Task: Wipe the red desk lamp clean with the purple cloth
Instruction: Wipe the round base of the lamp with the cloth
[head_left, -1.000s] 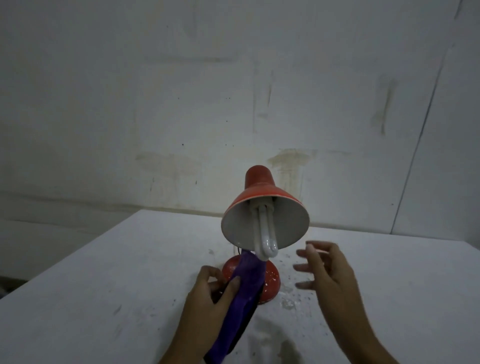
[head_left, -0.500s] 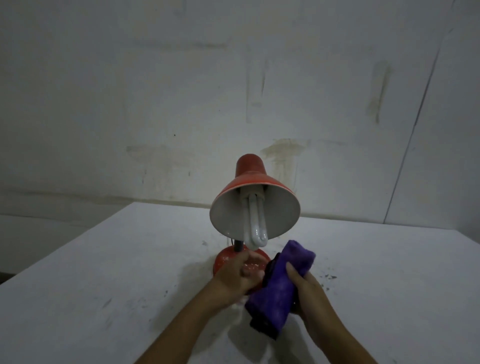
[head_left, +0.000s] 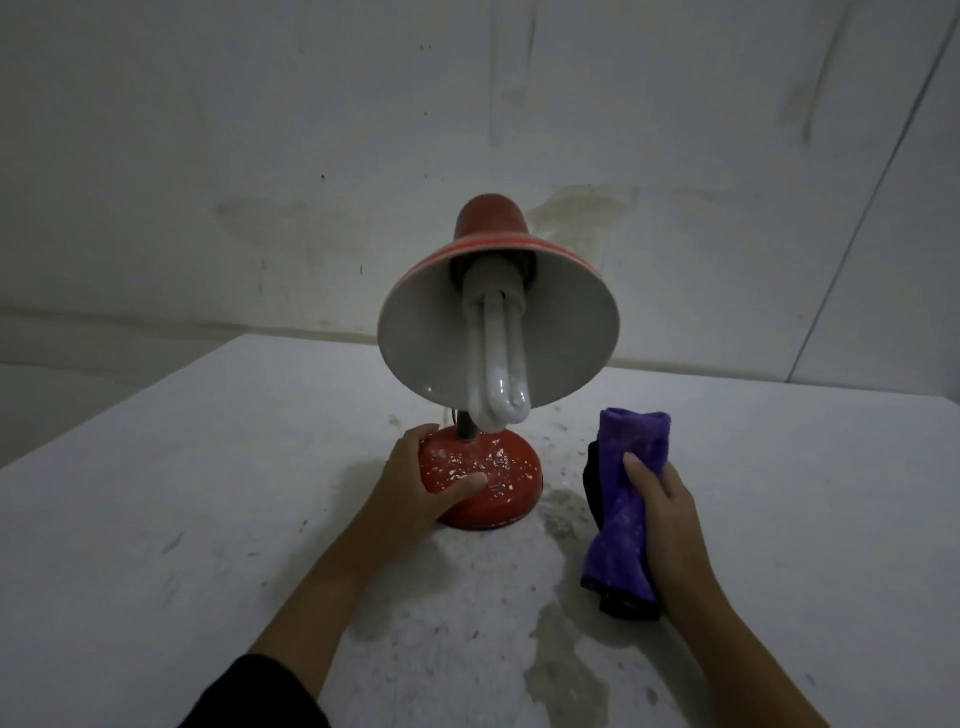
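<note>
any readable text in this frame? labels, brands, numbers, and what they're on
None readable.
Red desk lamp: no label or brand shows on shade or base; the pale flecks on the base are chipped paint or dirt, not print.
Bulb: no marking visible.
Purple cloth: no tag or print in view.
Wall and table: only stains and scuffs.

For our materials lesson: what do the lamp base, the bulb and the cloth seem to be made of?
Lamp base: probably painted metal, since red paint has chipped off in pale flecks. Bulb: glossy white glass tubes with bright glints. Purple cloth: soft, fuzzy fabric, perhaps microfibre, bunched in the right hand.
</note>
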